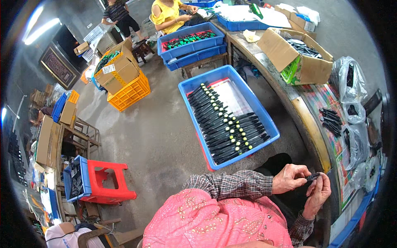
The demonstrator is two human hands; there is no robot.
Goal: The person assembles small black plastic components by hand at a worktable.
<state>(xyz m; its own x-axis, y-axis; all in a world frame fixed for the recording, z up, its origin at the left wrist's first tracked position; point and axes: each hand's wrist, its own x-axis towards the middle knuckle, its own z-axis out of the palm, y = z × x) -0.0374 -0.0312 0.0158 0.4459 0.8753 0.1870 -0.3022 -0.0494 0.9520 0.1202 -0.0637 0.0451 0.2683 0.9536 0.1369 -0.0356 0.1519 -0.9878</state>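
Note:
At the lower right, my left hand (289, 180) and my right hand (317, 196) meet over my lap, beside the table edge. Between their pinched fingertips is a small black piece (313, 177); fingers cover most of it, so its kind is unclear. To the left of my hands stands a blue tray (271, 131) with slim black pen-like pieces (217, 124) laid in rows, many with yellow-green round ends. A loose pile of slim black pieces (331, 121) lies on the table beyond my right hand.
The curved table (285, 89) runs along my right, bearing an open cardboard box (312, 68) of black pieces and clear plastic bags (350, 78). A red stool (109, 182) and yellow crate (130, 93) stand left. A person in yellow (167, 16) sits beyond stacked blue trays (192, 51).

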